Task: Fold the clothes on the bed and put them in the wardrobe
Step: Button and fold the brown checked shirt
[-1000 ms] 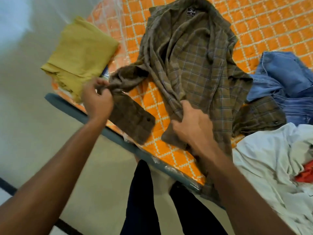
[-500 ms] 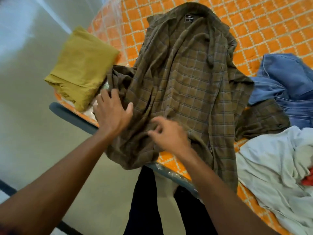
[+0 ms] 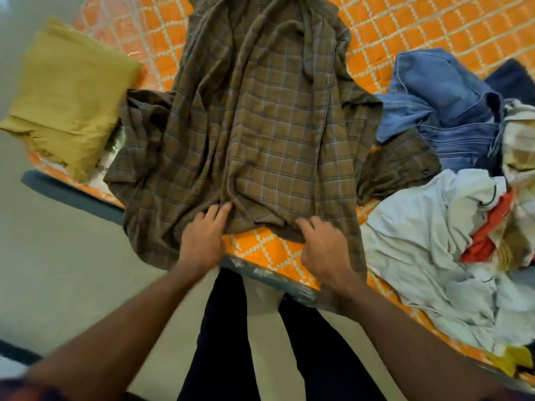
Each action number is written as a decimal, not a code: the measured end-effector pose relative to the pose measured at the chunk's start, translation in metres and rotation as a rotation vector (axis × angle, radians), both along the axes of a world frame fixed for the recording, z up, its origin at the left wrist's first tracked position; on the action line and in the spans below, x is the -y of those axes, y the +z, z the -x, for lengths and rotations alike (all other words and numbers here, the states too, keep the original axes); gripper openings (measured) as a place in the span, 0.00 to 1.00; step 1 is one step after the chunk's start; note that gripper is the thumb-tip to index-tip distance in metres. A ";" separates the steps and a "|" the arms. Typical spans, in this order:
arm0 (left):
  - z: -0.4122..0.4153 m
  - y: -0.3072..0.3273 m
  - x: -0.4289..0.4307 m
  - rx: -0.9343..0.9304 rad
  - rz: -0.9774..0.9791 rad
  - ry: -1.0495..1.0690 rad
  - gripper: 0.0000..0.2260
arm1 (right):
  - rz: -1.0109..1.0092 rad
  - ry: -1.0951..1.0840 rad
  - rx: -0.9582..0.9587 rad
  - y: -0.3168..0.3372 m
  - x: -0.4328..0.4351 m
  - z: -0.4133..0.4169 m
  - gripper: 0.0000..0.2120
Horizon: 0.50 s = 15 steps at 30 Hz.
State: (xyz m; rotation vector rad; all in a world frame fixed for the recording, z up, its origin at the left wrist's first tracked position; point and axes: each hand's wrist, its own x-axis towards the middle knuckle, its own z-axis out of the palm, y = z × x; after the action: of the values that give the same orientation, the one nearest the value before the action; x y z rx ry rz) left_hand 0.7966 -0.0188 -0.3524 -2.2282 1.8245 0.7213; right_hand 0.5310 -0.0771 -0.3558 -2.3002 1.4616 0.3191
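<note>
A brown checked shirt lies spread on the orange patterned bed, collar away from me, its left side hanging over the bed's edge. My left hand rests on the shirt's near hem with its fingers fairly straight. My right hand holds the same hem further right, fingers curled over the fabric. A folded yellow garment sits at the bed's left corner. The wardrobe is out of view.
On the right of the bed lies a pile of unfolded clothes: blue jeans, a white garment and a red piece. The grey bed frame runs along the near edge. My legs stand on pale floor against it.
The left sleeve has been let go and the shirt is now spread flatter. Both hands have moved down to the near hem, the left from the shirt's left side, the right from its middle.
</note>
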 end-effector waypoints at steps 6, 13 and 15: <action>-0.054 0.054 0.036 0.100 -0.352 -0.488 0.18 | -0.409 0.062 -0.057 0.028 0.037 -0.018 0.10; -0.051 0.073 -0.008 0.243 -1.003 -0.693 0.19 | -1.068 0.264 -0.021 0.031 -0.063 -0.012 0.20; -0.040 0.058 0.004 0.093 -0.784 -0.532 0.15 | -0.801 0.058 0.168 0.023 -0.052 -0.012 0.18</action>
State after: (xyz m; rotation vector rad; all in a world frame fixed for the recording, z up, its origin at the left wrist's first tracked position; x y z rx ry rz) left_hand 0.8368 -0.0226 -0.2942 -1.2032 1.5850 0.9666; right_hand 0.5432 -0.0254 -0.3327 -1.6649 0.9387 0.5853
